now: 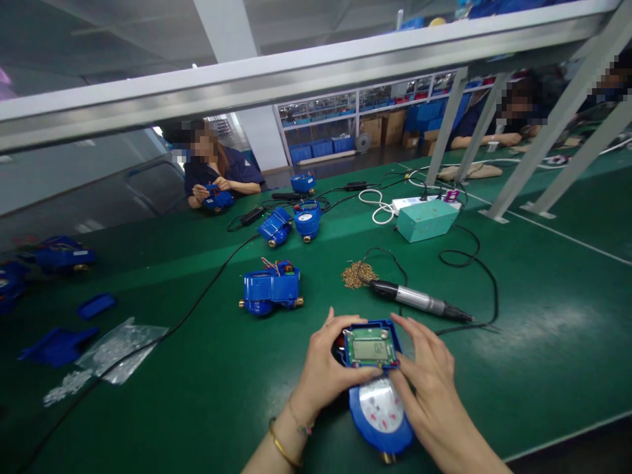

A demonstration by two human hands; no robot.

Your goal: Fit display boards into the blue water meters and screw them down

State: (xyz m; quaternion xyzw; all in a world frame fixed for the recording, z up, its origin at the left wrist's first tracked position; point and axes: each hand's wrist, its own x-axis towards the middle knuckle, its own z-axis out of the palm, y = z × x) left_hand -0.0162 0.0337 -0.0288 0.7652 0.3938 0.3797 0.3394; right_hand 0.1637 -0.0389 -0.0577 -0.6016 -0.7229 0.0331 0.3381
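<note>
A blue water meter (380,421) with a round dial lies on the green table close in front of me. Its upper housing is uncovered and shows a circuit board with a small LCD display (371,349). My left hand (323,362) grips the housing from the left, thumb along the lower edge and fingers over the top. From the right, my right hand (427,375) is around the same housing, with its thumb at the lower corner and a finger at the upper corner. Beyond the meter lies a black and silver electric screwdriver (419,299), beside a pile of small brass-coloured screws (358,274).
Another blue meter (271,289) stands ahead to the left, with more (307,220) behind it. A plastic bag of small parts (121,349) lies left, crossed by a black cable. A teal box (427,220) and power strip sit right. A co-worker (222,164) handles a meter across the table.
</note>
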